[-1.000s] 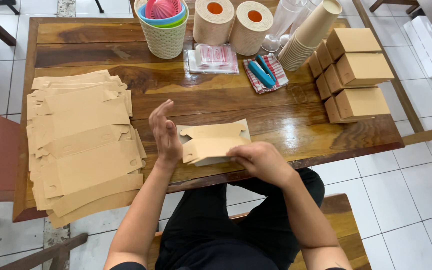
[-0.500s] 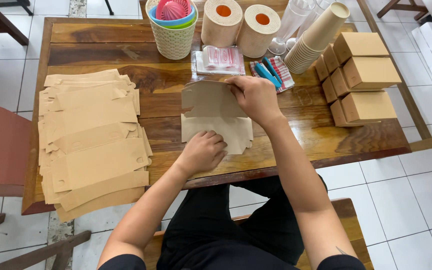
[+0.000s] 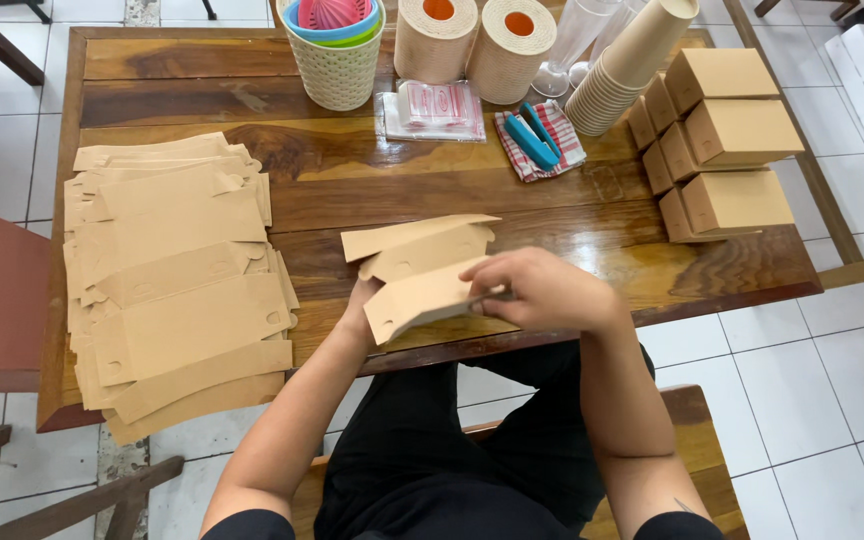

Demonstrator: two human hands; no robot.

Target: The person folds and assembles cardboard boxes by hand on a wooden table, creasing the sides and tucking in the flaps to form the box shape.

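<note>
On a wooden table [image 3: 372, 190], a stack of flat kraft blanks [image 3: 167, 290] lies left of the box blank [image 3: 422, 275], now raised and half folded rather than spread flat. Right hand [image 3: 542, 292] pinches its near flap; left hand [image 3: 360, 305] cups beneath, mostly hidden. Bare wood lies beyond; table's near edge is close.

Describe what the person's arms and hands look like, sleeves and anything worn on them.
Both arms are bare from the upper arm down; only short black sleeve edges show at the bottom of the view. The left hand and the right hand wear no gloves, and no rings, watch or bracelet show. A small dark mark shows on the right forearm.
</note>
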